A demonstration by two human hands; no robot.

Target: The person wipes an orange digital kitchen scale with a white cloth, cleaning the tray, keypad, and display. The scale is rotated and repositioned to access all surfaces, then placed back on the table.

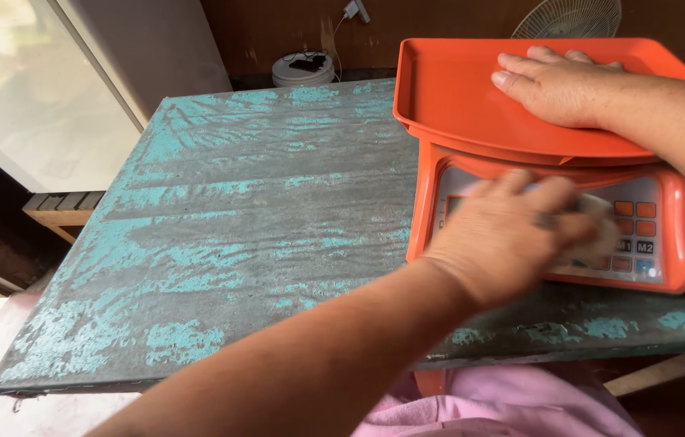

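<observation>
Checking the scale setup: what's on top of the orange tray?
Only the right hand, lying flat on the orange tray; the rest of it shows bare. The left hand, blurred, covers part of the keypad below.

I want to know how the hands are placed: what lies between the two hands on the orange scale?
In the head view, the front rim of the orange tray separates the right hand from the left hand, blurred over the keypad.
</observation>
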